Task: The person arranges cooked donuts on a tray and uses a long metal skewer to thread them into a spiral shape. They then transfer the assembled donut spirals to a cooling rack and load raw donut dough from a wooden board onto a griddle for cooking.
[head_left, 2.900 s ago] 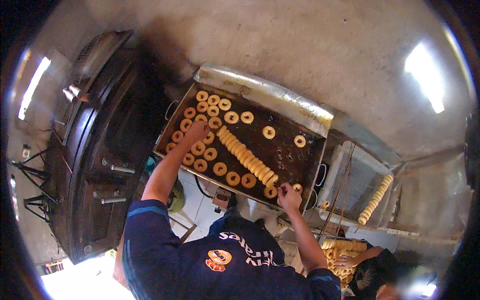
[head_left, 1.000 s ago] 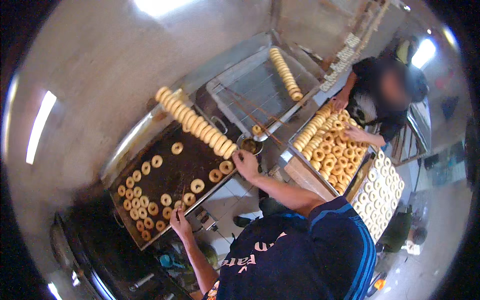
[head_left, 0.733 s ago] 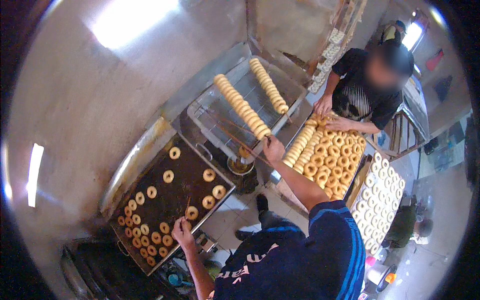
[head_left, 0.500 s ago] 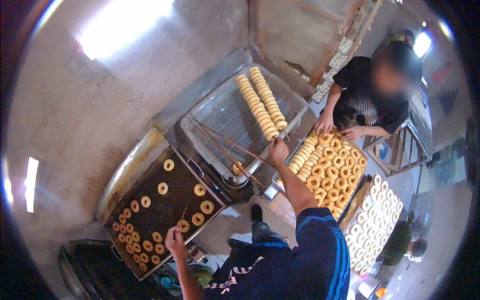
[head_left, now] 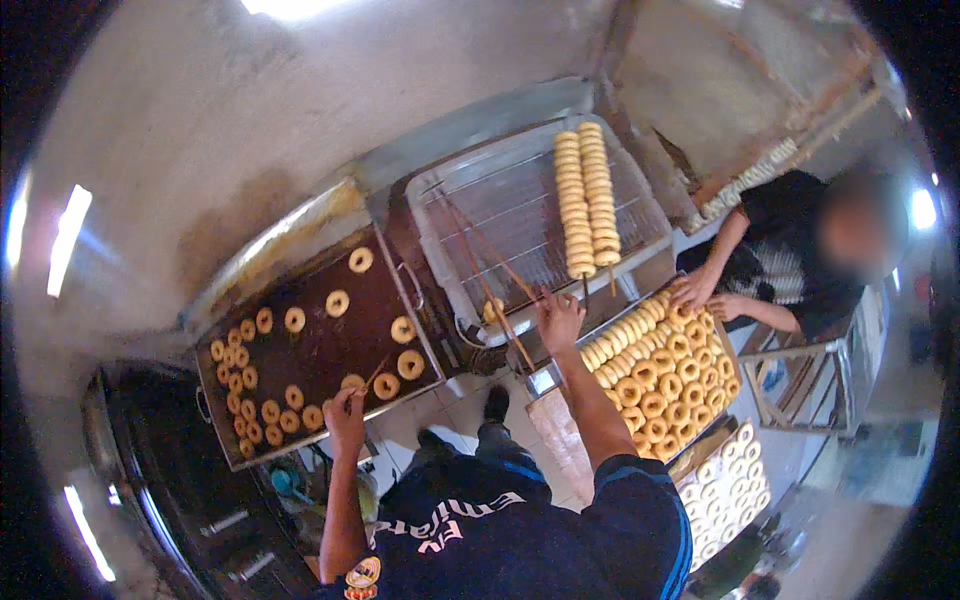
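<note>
My left hand (head_left: pixel 345 418) is closed around a thin stick (head_left: pixel 378 373) over the near edge of the dark frying pan (head_left: pixel 310 345). Ring doughnuts (head_left: pixel 337 303) lie scattered in the pan, crowded at its left side. My right hand (head_left: pixel 562 322), fingers stretched out, is at the near end of a bare stick (head_left: pixel 490 245) lying across the grey plastic tub (head_left: pixel 440 290). Another bare stick lies beside it. Two sticks threaded with doughnuts (head_left: pixel 575 205) rest side by side over the wire rack at the tub's right, apart from my hand.
Right of me, a tray of browned doughnuts (head_left: pixel 655 385) has a co-worker's hands (head_left: pixel 700 295) at its far end. A tray of pale rings (head_left: pixel 725 490) stands nearer. A dark oven-like appliance (head_left: pixel 180 480) is at left, and a wooden frame (head_left: pixel 800 385) at far right.
My right hand has let go of the loaded stick and moved left to the bare sticks. The left hand still holds its stick at the pan. The view has turned.
</note>
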Action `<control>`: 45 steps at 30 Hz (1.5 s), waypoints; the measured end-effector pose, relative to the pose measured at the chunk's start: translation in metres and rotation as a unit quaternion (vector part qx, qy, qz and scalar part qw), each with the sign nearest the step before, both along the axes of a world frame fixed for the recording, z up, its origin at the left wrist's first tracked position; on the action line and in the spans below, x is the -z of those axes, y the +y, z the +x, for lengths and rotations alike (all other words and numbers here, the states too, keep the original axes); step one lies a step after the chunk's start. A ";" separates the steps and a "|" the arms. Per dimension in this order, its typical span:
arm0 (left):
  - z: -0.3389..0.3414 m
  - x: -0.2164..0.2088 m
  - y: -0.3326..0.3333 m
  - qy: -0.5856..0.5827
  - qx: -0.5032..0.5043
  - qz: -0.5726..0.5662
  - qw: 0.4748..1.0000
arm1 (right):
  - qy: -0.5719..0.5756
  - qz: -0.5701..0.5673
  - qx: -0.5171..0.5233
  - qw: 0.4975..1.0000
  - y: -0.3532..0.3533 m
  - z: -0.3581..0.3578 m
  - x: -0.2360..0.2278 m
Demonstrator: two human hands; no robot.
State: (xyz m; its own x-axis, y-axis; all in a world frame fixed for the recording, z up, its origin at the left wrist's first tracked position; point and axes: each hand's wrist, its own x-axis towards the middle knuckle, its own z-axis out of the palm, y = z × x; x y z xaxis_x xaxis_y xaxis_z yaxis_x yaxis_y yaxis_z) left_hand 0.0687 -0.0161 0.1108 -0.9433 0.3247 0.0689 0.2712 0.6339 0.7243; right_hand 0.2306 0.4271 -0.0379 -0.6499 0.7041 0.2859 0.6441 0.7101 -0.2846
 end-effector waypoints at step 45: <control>-0.097 0.046 -0.088 -0.086 0.131 -0.156 0.975 | -0.201 -0.135 -0.044 0.969 -0.311 0.179 -0.201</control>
State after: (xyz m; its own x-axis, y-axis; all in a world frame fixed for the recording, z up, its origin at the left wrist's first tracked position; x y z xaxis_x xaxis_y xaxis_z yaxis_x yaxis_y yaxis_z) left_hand -0.0284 -0.1037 0.0649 -0.8136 0.5365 -0.2241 0.3453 0.7559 0.5562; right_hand 0.4094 0.1157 0.1634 -0.7310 0.6555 -0.1895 0.6823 0.7012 -0.2067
